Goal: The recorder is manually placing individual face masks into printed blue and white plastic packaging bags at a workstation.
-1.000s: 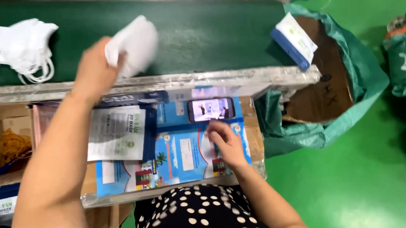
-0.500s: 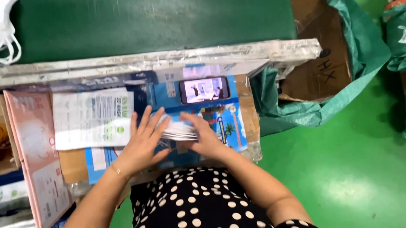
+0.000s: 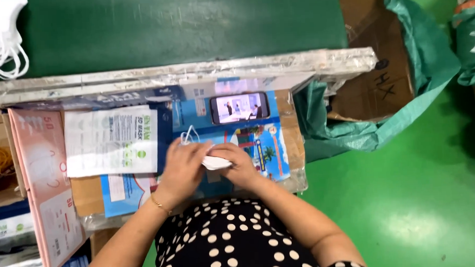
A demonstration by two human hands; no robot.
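I press a white face mask flat between my left hand and right hand on the surface, fingers gripping it; folding looks half done, bagging remains.

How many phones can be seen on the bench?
1: the phone lies on the blue packets just above the left hand and right hand. Others may be hidden under the packets.
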